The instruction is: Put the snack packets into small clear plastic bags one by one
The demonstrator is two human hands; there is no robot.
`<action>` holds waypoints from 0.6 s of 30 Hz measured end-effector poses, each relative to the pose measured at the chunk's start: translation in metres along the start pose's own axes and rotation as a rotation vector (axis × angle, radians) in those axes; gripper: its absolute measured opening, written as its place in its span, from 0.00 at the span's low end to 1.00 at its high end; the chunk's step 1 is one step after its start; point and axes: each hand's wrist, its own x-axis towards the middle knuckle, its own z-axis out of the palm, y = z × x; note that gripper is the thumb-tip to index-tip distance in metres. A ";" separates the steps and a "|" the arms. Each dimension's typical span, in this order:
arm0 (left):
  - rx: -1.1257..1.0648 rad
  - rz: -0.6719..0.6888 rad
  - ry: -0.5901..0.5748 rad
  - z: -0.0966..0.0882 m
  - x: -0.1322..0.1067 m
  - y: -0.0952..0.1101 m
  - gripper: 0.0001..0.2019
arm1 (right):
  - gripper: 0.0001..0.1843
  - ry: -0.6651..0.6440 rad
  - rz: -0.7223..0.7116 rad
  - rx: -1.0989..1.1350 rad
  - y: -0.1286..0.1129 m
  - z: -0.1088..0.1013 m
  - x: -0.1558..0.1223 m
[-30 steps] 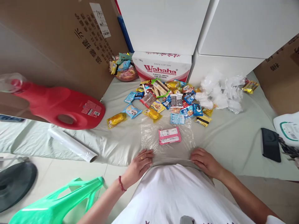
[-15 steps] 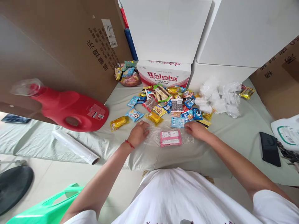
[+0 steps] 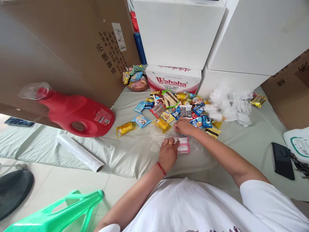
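Note:
A pink packet with a white label (image 3: 184, 145) lies on a crumpled clear plastic bag (image 3: 155, 141) near the front of the cloth. My left hand (image 3: 167, 154), with a ring and a red bracelet, has its fingers closed over the packet's left edge. Just beyond it, my right hand (image 3: 183, 126) is closed with fingertips together; whatever is in them is hidden. Several wrapped snacks are heaped beyond my hands, among them a yellow packet (image 3: 161, 125) by my right fingertips. A light blue packet (image 3: 141, 120) and another yellow packet (image 3: 126, 129) lie to the left.
A red jug (image 3: 79, 114) lies on the left beside a white roll (image 3: 79, 153). At the back stand a Wahaha carton (image 3: 173, 80) and a snack-filled bowl (image 3: 137, 85). Crumpled clear plastic (image 3: 229, 103) and a phone (image 3: 283, 160) are on the right. A green stool (image 3: 65, 212) stands below.
My left hand has moved right from the bag's left side onto the pink packet. My right hand has moved left, covering where a light blue packet lay. The view has shifted slightly.

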 end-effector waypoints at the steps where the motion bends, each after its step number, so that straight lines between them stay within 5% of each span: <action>1: 0.025 -0.017 -0.020 0.005 0.001 -0.001 0.18 | 0.07 -0.014 -0.026 0.012 0.001 -0.003 -0.001; 7: 0.027 0.009 -0.033 0.016 -0.011 -0.007 0.20 | 0.12 0.051 -0.214 0.033 -0.001 -0.008 -0.048; 13: -0.107 -0.017 -0.021 0.027 -0.016 -0.008 0.13 | 0.19 0.122 -0.389 0.052 -0.012 0.040 -0.100; 18: -0.434 -0.030 0.014 0.015 -0.026 -0.021 0.14 | 0.23 0.179 -0.287 0.139 -0.023 0.070 -0.109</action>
